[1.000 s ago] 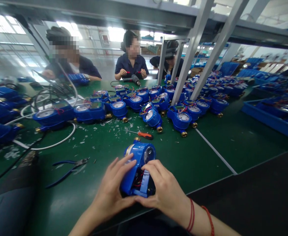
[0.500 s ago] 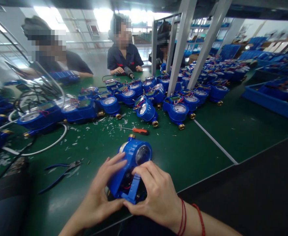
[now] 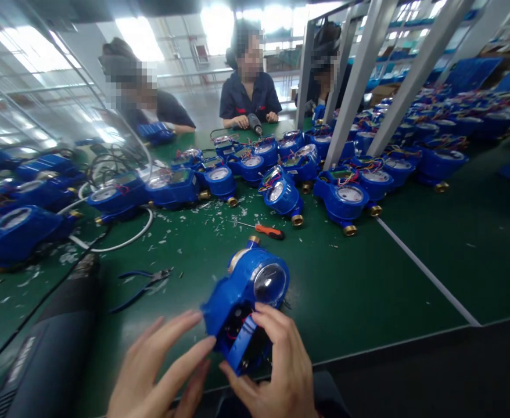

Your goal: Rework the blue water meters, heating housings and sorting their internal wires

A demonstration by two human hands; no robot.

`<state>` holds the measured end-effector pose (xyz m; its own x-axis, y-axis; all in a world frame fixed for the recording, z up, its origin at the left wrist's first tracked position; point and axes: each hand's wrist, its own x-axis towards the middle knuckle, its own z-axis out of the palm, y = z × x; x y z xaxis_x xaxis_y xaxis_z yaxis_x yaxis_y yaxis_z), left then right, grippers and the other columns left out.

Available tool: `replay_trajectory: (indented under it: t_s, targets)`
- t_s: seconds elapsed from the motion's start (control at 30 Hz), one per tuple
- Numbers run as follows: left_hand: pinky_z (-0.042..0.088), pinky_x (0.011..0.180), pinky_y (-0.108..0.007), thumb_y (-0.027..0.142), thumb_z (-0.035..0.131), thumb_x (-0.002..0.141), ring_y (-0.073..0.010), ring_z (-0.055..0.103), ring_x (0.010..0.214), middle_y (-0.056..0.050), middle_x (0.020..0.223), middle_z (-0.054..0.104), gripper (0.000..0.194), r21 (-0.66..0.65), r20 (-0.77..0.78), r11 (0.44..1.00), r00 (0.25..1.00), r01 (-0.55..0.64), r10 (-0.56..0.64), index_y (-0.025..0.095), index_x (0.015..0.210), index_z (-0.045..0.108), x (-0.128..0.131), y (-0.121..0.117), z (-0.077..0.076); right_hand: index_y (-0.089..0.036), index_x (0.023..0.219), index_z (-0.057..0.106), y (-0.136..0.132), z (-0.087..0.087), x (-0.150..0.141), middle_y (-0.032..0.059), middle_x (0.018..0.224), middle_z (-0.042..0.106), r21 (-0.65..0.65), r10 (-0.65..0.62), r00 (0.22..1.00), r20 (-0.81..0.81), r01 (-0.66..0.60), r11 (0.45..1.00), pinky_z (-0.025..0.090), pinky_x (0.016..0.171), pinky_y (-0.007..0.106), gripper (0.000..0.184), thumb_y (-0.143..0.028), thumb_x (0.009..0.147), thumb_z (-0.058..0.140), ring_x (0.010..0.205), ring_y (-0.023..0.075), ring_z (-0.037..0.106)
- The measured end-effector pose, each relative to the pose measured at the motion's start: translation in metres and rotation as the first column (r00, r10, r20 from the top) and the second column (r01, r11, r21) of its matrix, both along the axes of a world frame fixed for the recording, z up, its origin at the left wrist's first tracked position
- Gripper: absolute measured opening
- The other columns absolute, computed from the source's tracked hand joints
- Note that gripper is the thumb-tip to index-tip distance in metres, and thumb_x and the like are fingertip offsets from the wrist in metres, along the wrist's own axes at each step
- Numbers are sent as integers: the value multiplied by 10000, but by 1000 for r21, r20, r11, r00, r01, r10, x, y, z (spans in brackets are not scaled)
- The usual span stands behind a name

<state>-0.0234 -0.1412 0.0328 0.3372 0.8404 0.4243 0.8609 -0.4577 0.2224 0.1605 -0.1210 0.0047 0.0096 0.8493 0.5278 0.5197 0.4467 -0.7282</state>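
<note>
And here the right hand point(image 3: 276, 363) has its grip closed around the open, wired end of the blue meter point(image 3: 248, 290), fingers on one side, thumb at the near edge! The round window point(image 3: 271, 283) sits just beyond that grip, clear of the fingers. The left hand's point(image 3: 163, 360) grip is spread open, fingertips right at the meter's left side, above the green table point(image 3: 346, 290).
</note>
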Motion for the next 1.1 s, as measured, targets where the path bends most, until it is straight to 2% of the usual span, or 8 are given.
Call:
replay_trajectory:
  t_s: [0.1, 0.27, 0.4, 0.5, 0.7, 0.93, 1.03, 1.1]
  targets:
    - [267, 1006, -490, 105, 539, 754, -254, 399, 1190, -69, 1301, 405, 518, 69, -209, 998, 978, 2, 12, 348, 1207, 480, 8, 6, 5, -164, 1129, 476, -1, -3, 2, 137, 1066, 586, 5, -29, 999, 22, 29, 1000, 529, 790, 400, 425, -322, 769, 638, 977, 276, 592]
    - [150, 1018, -600, 171, 483, 730, -302, 285, 1293, -151, 1398, 347, 485, 49, -539, 986, 835, 162, -110, 280, 1201, 515, 17, 23, 23, -182, 1134, 475, -5, -6, 2, 135, 1022, 583, -17, -65, 997, 50, 66, 998, 534, 749, 413, 383, -376, 816, 564, 931, 277, 605]
    - [113, 1069, -544, 162, 439, 741, -267, 401, 1213, -144, 1272, 510, 325, 38, -525, 971, 832, 234, -180, 217, 1010, 614, 22, 32, 39, -192, 1141, 473, -7, -8, -3, 128, 1009, 597, -13, -84, 996, 38, 84, 996, 529, 732, 406, 356, -359, 831, 526, 919, 277, 610]
    - [53, 1090, -498, 150, 442, 724, -252, 510, 1072, -116, 1099, 625, 273, -26, -566, 939, 769, 343, -297, 205, 913, 632, 29, 42, 51, -197, 1137, 484, -7, -10, -6, 119, 994, 606, -4, -102, 994, 25, 102, 995, 522, 720, 403, 345, -335, 823, 520, 909, 278, 614]
    - [-16, 1106, -381, 313, 495, 749, -211, 519, 1058, -23, 1022, 650, 119, -172, -476, 889, 754, 425, -453, 249, 781, 590, 42, 64, 73, -206, 1089, 490, -10, -16, -10, 116, 965, 601, -21, -181, 983, -9, 181, 983, 524, 662, 394, 358, -391, 790, 558, 858, 284, 628]
    - [215, 1063, -465, 196, 513, 727, -245, 424, 1165, -33, 1162, 551, 146, -412, -359, 817, 752, 403, -552, 243, 859, 554, 41, 75, 87, -178, 1084, 487, -11, -23, -7, 131, 980, 566, -36, -154, 987, -53, 153, 988, 517, 687, 391, 423, -468, 790, 581, 881, 281, 605]
    - [407, 864, -378, 129, 487, 767, -212, 491, 1011, -48, 1198, 502, 142, -383, -249, 845, 839, 373, -483, 221, 856, 548, 37, 69, 80, -160, 1063, 504, -8, -21, -5, 126, 969, 568, -28, -166, 985, -50, 164, 986, 506, 692, 369, 420, -472, 792, 582, 870, 265, 605]
    - [416, 677, -324, 104, 433, 806, -177, 515, 794, -62, 1040, 565, 159, -248, -210, 890, 876, 382, -435, 197, 840, 557, 35, 59, 70, -149, 1030, 524, -6, -19, -5, 116, 944, 576, 9, -199, 979, -52, 200, 980, 500, 682, 347, 419, -496, 800, 565, 840, 248, 613]
